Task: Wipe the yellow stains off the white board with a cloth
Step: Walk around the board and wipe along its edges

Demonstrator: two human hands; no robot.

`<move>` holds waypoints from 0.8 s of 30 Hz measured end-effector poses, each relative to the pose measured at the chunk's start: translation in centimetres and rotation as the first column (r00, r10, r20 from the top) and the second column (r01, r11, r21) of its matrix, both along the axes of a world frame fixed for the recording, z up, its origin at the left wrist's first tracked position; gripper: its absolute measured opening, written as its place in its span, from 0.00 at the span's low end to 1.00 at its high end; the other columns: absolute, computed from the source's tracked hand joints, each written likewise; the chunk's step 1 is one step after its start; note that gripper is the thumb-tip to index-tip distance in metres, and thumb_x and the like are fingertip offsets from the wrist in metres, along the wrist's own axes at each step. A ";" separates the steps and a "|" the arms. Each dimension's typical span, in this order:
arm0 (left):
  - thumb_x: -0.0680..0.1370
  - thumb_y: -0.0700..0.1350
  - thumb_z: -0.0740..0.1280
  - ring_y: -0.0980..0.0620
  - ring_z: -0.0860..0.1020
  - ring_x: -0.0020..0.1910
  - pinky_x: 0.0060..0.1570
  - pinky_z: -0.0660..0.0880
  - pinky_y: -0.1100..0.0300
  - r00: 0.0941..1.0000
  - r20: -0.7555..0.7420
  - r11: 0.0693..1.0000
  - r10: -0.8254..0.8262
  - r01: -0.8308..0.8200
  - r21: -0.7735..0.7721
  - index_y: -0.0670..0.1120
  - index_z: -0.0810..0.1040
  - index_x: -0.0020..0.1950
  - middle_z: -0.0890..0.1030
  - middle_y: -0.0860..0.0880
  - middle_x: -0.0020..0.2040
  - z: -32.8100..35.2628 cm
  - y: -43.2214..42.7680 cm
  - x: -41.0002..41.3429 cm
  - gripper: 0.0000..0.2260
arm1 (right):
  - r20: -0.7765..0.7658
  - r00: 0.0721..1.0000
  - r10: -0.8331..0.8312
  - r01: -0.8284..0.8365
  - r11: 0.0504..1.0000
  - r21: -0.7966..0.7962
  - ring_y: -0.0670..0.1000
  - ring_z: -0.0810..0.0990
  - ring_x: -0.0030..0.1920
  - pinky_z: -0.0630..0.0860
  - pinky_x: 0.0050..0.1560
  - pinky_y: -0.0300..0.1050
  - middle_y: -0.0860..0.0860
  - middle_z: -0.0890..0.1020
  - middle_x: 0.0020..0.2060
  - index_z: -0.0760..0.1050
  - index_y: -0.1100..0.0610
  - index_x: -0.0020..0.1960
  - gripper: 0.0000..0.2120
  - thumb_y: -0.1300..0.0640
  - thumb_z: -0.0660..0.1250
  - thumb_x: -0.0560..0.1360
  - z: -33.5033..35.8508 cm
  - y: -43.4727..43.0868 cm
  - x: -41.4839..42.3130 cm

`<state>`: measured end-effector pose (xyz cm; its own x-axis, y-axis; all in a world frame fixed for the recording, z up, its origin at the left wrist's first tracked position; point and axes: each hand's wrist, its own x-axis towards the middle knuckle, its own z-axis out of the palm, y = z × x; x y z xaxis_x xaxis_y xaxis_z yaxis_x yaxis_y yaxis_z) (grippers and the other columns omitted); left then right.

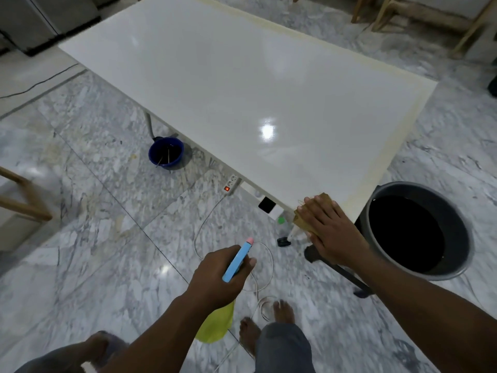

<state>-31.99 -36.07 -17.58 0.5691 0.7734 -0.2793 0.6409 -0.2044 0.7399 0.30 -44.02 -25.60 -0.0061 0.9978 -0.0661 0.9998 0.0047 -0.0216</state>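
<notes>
The white board (242, 84) lies flat like a tabletop, glossy, with a pale yellow band of stain (376, 162) along its right and far edges. My right hand (330, 230) presses a tan cloth (302, 220) flat on the board's near corner, fingers spread over it. My left hand (217, 275) hangs over the floor, closed around a spray bottle (236, 261) with a blue head, pink tip and yellow-green body below my wrist.
A dark grey bucket of water (414, 230) stands on the marble floor right of the corner. A blue bowl (166, 153) sits under the board's left edge. A power strip (231, 184) and white cable (258, 265) lie near my bare feet (282, 310).
</notes>
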 end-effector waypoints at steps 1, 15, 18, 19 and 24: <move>0.76 0.68 0.63 0.43 0.82 0.34 0.38 0.81 0.39 1.000 -0.009 1.000 0.002 -0.002 0.003 0.50 0.78 0.44 0.82 0.46 0.35 0.0 -0.4 0.0 0.22 | -0.006 1.000 -0.011 0.011 1.000 0.001 0.55 0.46 0.81 0.54 0.77 0.60 0.51 0.50 0.81 0.49 0.50 0.81 0.33 0.48 0.57 0.80 -0.1 -0.7 0.4; 0.78 0.63 0.65 0.41 0.81 0.34 0.40 0.80 0.37 0.998 -0.025 0.998 0.064 -0.063 0.030 0.48 0.77 0.43 0.81 0.44 0.35 4.5 -5.4 2.1 0.19 | -0.838 0.095 -0.537 0.718 0.620 -0.316 0.57 0.78 0.59 0.72 0.56 0.47 0.54 0.78 0.64 0.68 0.51 0.74 0.21 0.59 0.59 0.81 7.1 -9.1 -2.3; 0.78 0.64 0.66 0.41 0.82 0.35 0.40 0.82 0.37 0.997 0.024 0.997 0.079 -0.080 0.022 0.51 0.76 0.41 0.81 0.44 0.36 6.2 -5.6 2.7 0.17 | -0.641 -0.696 -0.323 0.443 0.510 -0.737 0.58 0.81 0.46 0.77 0.46 0.51 0.58 0.86 0.39 0.77 0.61 0.61 0.16 0.51 0.59 0.82 12.6 -6.7 -3.4; 0.78 0.64 0.66 0.40 0.82 0.36 0.41 0.83 0.37 0.995 0.035 0.996 0.090 -0.090 0.016 0.52 0.76 0.41 0.81 0.44 0.36 6.7 -5.4 2.5 0.17 | -0.543 -0.796 -0.268 0.331 0.559 -0.760 0.59 0.83 0.44 0.80 0.45 0.51 0.57 0.86 0.37 0.78 0.61 0.57 0.17 0.49 0.60 0.81 14.2 -5.8 -4.1; 0.79 0.62 0.68 0.41 0.84 0.37 0.43 0.83 0.37 0.997 0.015 0.997 0.077 -0.077 0.024 0.49 0.75 0.40 0.82 0.43 0.38 9.3 -3.3 1.0 0.17 | -0.406 -0.891 -0.202 0.183 0.659 -0.729 0.59 0.87 0.36 0.84 0.34 0.56 0.59 0.86 0.40 0.80 0.62 0.53 0.22 0.43 0.61 0.78 16.8 -0.1 -8.1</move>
<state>-30.97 -39.38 -8.32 0.5113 0.8216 -0.2521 0.6447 -0.1727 0.7447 -7.84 -44.09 -8.82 0.1604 0.7070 -0.6888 -0.8993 -0.1830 -0.3972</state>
